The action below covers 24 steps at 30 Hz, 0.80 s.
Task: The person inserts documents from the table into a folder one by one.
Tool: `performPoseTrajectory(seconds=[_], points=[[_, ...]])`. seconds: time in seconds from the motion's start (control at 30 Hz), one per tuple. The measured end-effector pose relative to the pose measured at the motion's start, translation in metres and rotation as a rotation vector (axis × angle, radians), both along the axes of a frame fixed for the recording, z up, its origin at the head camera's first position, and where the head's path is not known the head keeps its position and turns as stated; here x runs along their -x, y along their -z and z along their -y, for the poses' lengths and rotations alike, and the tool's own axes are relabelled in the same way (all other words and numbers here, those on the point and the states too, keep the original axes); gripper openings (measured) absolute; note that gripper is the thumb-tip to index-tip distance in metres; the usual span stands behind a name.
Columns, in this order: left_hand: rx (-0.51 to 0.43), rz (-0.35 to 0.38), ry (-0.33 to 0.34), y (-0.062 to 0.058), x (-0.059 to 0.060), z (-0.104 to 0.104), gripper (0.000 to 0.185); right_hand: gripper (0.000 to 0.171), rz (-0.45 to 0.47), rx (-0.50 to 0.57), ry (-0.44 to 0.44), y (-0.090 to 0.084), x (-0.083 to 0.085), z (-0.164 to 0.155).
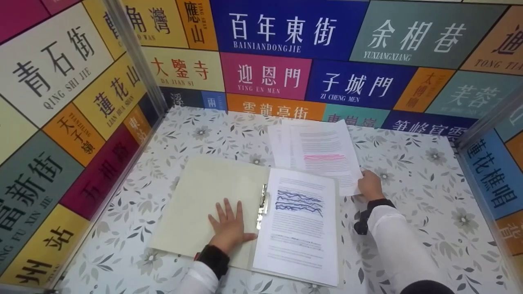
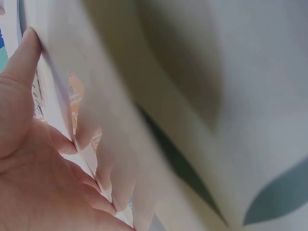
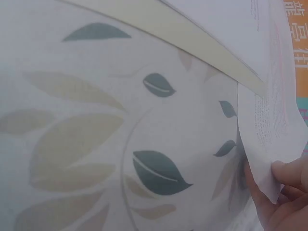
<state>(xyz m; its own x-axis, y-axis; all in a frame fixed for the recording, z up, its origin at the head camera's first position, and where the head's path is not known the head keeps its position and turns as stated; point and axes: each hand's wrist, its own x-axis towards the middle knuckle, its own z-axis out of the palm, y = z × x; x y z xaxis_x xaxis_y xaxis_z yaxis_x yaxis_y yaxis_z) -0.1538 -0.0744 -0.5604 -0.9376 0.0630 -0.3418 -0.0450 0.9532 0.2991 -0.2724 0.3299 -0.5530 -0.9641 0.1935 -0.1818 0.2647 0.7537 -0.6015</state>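
— Where's the left hand [image 1: 229, 225] right now?

— Flat on the folder [image 1: 212, 204], fingers straight and spread, pressing the open cream cover onto the floral tabletop [image 1: 408, 163]. The left wrist view shows the palm [image 2: 33, 178] against the cover, nothing gripped.

— And the folder itself?

— Lying open in the middle of the tabletop, spine running away from the person with a slight tilt to the right. A metal clip [image 1: 262, 205] sits along that spine, and a printed page with blue scribbled lines [image 1: 300, 228] lies on the right half, long axis pointing toward the far wall.

— The right hand [image 1: 371, 185]?

— It pinches the near right corner of a loose sheet stack [image 1: 322, 155], thumb curled over the edge. The right wrist view confirms the fingers [image 3: 288, 178] on that corner. The stack carries a pink highlighted band and lies just beyond the folder, long axis leaning slightly left toward the wall of coloured street signs [image 1: 286, 28].
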Motion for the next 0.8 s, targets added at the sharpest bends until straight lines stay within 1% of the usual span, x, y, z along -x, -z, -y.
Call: performPoseTrajectory(seconds=[0.27, 0.5, 0.7, 0.8], points=[[0.002, 0.006, -0.001, 0.0, 0.0, 0.002, 0.115, 0.046, -0.009, 0.009, 0.016, -0.005, -0.005, -0.022], [0.013, 0.013, 0.01, 0.0, 0.002, 0.004, 0.115, 0.049, 0.047, 0.086, 0.087, -0.017, -0.01, -0.041], [0.016, 0.005, 0.017, 0.0, 0.001, 0.003, 0.116, 0.051, 0.069, 0.136, 0.167, -0.021, -0.025, -0.055], [0.002, 0.004, 0.014, 0.0, 0.001, 0.002, 0.115, 0.052, 0.104, 0.159, 0.202, -0.02, -0.034, -0.063]])
